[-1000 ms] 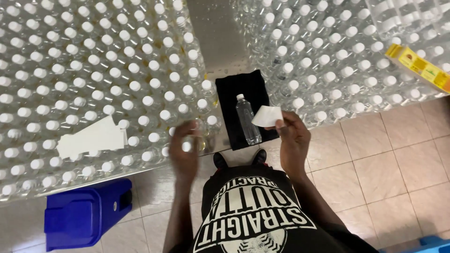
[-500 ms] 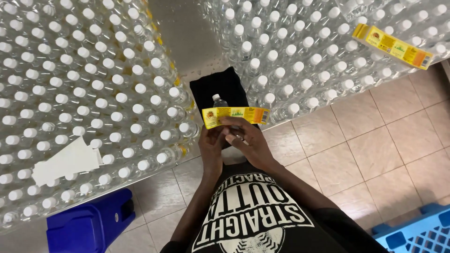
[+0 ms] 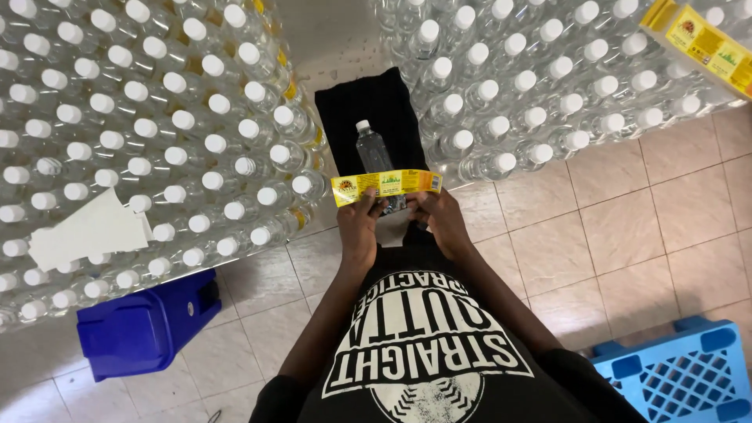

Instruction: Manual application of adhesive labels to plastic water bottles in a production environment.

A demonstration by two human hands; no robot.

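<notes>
Now the 2 hands, left hand [image 3: 359, 223] and right hand [image 3: 442, 219], pinch the yellow label [image 3: 386, 186], probably best kept flat over the clear bottle [image 3: 374, 153] at 12 o'clock.

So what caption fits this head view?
Both hands, left and right, stretch a yellow label over a clear bottle.

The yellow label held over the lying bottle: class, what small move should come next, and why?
Probably lower the yellow label onto the bottle. Left hand and right hand hold it stretched flat just over the bare bottle lying on the black cloth.
</notes>
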